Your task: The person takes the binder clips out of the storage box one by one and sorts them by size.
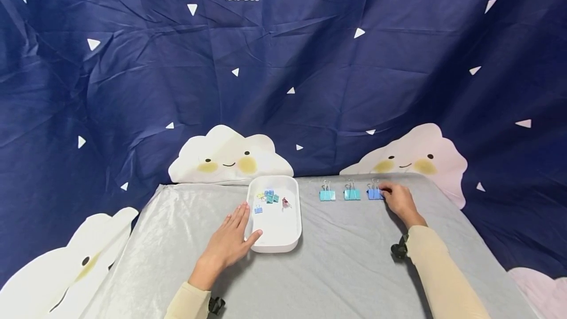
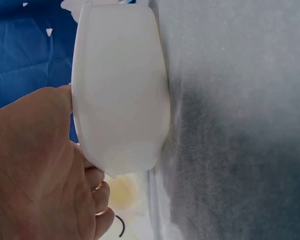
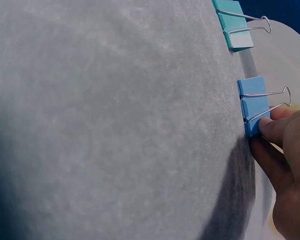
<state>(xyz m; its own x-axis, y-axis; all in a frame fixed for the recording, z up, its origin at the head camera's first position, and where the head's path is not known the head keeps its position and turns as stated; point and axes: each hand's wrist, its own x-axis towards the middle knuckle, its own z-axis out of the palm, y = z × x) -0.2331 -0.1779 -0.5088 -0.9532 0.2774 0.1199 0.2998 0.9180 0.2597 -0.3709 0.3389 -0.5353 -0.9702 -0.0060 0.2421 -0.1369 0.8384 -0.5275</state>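
At the right end of a row of binder clips, my right hand (image 1: pixel 400 203) pinches the right edge of a blue binder clip (image 3: pixel 254 102) between thumb and fingers. That clip stands on the cloth, its wire handles up. Left of it stand a teal binder clip (image 1: pixel 352 194) and another teal binder clip (image 1: pixel 327 195), handles raised too. My left hand (image 1: pixel 230 234) rests against the left side of a white plastic box (image 1: pixel 276 248), fingers extended along the rim and thumb at its near corner. Inside lie several small binder clips (image 1: pixel 270 198) in blue, green and yellow, plus a dark red one (image 1: pixel 285 204).
A grey cloth (image 1: pixel 345 270) covers the table. Behind its far edge hangs a navy curtain (image 1: pixel 274 63) with white triangles and smiling clouds. Dark wrist cameras sit under both cream sleeves (image 1: pixel 443 270).
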